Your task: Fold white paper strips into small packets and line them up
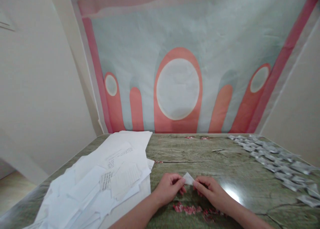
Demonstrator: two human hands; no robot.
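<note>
A small folded piece of white paper [188, 178] is held just above the wood-patterned table, between my two hands. My left hand [170, 187] pinches its left corner between thumb and fingers. On the other side, my right hand [208, 189] grips the right corner in the same way. The paper's pointed top faces away from me. Some lower fingers of both hands are partly hidden behind the thumbs.
Loose white sheets [82, 185], some with printed text, are heaped on the table's left side. Several folded paper pieces [280, 165] lie in rows at the right. The table [180, 152] meets a wall with a printed covering.
</note>
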